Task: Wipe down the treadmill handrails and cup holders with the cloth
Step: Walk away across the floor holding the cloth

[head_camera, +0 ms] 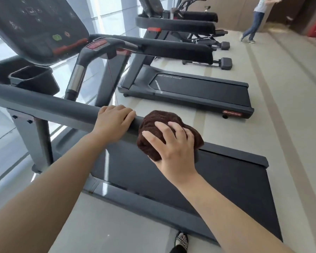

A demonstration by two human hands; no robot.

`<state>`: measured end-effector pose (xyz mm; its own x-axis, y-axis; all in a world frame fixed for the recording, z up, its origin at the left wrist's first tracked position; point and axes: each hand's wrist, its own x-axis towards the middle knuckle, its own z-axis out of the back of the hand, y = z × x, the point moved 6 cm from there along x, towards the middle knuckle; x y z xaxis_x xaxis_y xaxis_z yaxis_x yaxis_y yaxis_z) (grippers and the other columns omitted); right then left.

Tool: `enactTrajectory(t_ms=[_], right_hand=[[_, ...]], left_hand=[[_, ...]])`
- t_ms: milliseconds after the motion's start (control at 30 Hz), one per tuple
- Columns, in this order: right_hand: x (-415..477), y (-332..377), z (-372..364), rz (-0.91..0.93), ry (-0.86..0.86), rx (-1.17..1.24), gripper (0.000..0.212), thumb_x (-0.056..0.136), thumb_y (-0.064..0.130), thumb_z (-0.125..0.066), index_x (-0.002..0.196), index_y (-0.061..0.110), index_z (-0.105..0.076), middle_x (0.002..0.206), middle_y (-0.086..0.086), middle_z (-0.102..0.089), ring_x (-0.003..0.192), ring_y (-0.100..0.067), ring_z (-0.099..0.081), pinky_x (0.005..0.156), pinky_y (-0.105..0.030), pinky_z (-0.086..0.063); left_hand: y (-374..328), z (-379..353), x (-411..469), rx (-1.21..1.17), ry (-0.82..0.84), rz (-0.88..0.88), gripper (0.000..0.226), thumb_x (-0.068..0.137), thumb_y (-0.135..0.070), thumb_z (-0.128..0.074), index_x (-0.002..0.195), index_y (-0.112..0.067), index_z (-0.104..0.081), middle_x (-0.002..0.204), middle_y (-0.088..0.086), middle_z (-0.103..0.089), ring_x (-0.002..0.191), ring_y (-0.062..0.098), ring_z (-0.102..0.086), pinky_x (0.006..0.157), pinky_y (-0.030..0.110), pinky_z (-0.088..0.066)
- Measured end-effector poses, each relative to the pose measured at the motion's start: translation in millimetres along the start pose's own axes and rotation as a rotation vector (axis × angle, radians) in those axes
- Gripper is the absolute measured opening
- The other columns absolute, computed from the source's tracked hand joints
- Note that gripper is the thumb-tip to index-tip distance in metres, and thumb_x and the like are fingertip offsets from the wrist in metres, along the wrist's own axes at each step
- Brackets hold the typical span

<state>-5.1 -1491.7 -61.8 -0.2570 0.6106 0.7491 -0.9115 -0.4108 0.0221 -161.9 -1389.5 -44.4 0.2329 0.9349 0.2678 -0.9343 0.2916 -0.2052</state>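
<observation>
A dark grey treadmill handrail (49, 105) runs from the left edge down toward the centre. My left hand (113, 123) grips it from above, fingers curled over the top. Just right of it, my right hand (171, 145) presses a bunched dark brown cloth (153, 125) around the rail's near end, which the cloth hides. A black cup holder (30, 77) sits below the console (38, 24) at upper left. The far handrail (164, 46) runs across the upper middle.
The treadmill belt (199, 179) lies below my arms. A second treadmill (199, 88) stands beyond, with more gym machines (190, 21) behind it. A person (257, 19) walks at the top right. My shoe (181, 240) shows at the bottom edge.
</observation>
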Motion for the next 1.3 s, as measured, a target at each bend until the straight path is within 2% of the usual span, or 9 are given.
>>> enactTrajectory(t_ms=[100,233,400,567,700,800,900,1133,1300], right_hand=[[-25.4,-29.5,14.4,-0.118,-0.021,0.106,0.060,0.067,0.028,-0.082,0.119,0.033,-0.054,0.124,-0.006,-0.061,0.111,-0.035,-0.055,0.087,-0.049,-0.045],[-63.3,-78.2,37.9,-0.352,-0.027,0.324,0.046,0.074,0.031,-0.081,0.115,0.018,-0.065,0.120,-0.010,-0.060,0.106,-0.034,-0.056,0.084,-0.051,-0.049],[-128.9,-154.3,83.2,-0.625,-0.017,0.381,0.049,0.073,0.034,-0.080,0.117,0.018,-0.064,0.120,-0.002,-0.058,0.107,-0.027,-0.054,0.093,-0.046,-0.047],[-233.0,-251.6,174.5,-0.827,-0.048,0.298,0.047,0.074,0.037,-0.079,0.116,0.020,-0.064,0.118,0.002,-0.059,0.107,-0.023,-0.055,0.094,-0.040,-0.046],[-332.6,-328.3,270.0,-1.017,-0.084,0.161,0.047,0.074,0.037,-0.078,0.116,0.020,-0.064,0.116,0.001,-0.059,0.108,-0.023,-0.055,0.095,-0.039,-0.045],[-404.4,-373.8,341.7,-1.143,-0.102,0.050,0.048,0.074,0.038,-0.078,0.117,0.023,-0.063,0.118,0.005,-0.058,0.108,-0.021,-0.054,0.095,-0.038,-0.045],[-468.1,-401.4,407.8,-1.269,-0.129,-0.061,0.049,0.075,0.038,-0.077,0.119,0.023,-0.061,0.120,0.006,-0.056,0.110,-0.022,-0.053,0.095,-0.040,-0.045],[-579.3,-444.7,508.1,-1.517,-0.289,-0.267,0.047,0.077,0.042,-0.073,0.119,0.030,-0.056,0.121,0.010,-0.052,0.111,-0.019,-0.052,0.097,-0.038,-0.045],[-627.9,-513.2,538.9,-1.618,-0.321,-0.304,0.048,0.079,0.045,-0.070,0.122,0.032,-0.053,0.123,0.011,-0.050,0.113,-0.016,-0.049,0.099,-0.036,-0.043]], left_hand=[[-26.9,-1.3,-12.1,-0.116,-0.024,-0.062,0.032,0.097,-0.036,-0.034,0.111,-0.026,-0.060,0.118,-0.002,-0.061,0.115,0.024,-0.049,0.105,0.047,-0.020],[-80.3,-8.3,-37.6,-0.102,-0.053,-0.150,0.034,0.095,-0.034,-0.041,0.122,-0.018,-0.053,0.125,0.003,-0.057,0.119,0.027,-0.046,0.107,0.053,-0.025],[-174.3,-23.7,-44.2,-0.170,0.021,-0.281,0.031,0.095,-0.033,-0.042,0.122,-0.023,-0.052,0.125,0.001,-0.057,0.113,0.026,-0.049,0.105,0.047,-0.031],[-346.3,-83.9,-55.9,-0.275,0.163,-0.480,0.035,0.096,-0.040,-0.037,0.122,-0.023,-0.053,0.123,-0.001,-0.057,0.110,0.026,-0.052,0.092,0.040,-0.040],[-519.2,-150.8,-85.6,-0.359,0.342,-0.686,0.032,0.094,-0.035,-0.040,0.122,-0.024,-0.053,0.125,-0.002,-0.056,0.108,0.025,-0.054,0.093,0.042,-0.041],[-642.7,-192.4,-117.9,-0.453,0.449,-0.844,0.032,0.094,-0.036,-0.040,0.121,-0.025,-0.054,0.125,-0.004,-0.056,0.101,0.021,-0.056,0.088,0.037,-0.041],[-751.2,-222.3,-160.4,-0.571,0.635,-0.949,0.030,0.093,-0.036,-0.042,0.121,-0.028,-0.053,0.126,-0.007,-0.053,0.111,0.014,-0.051,0.087,0.029,-0.039],[-927.1,-268.7,-240.5,-0.600,0.842,-1.219,0.030,0.093,-0.036,-0.045,0.121,-0.028,-0.053,0.125,-0.006,-0.054,0.110,0.009,-0.050,0.086,0.025,-0.036],[-1021.6,-302.4,-237.7,-0.575,0.892,-1.321,0.030,0.093,-0.035,-0.046,0.121,-0.027,-0.054,0.125,-0.005,-0.055,0.112,0.011,-0.051,0.084,0.024,-0.037]])
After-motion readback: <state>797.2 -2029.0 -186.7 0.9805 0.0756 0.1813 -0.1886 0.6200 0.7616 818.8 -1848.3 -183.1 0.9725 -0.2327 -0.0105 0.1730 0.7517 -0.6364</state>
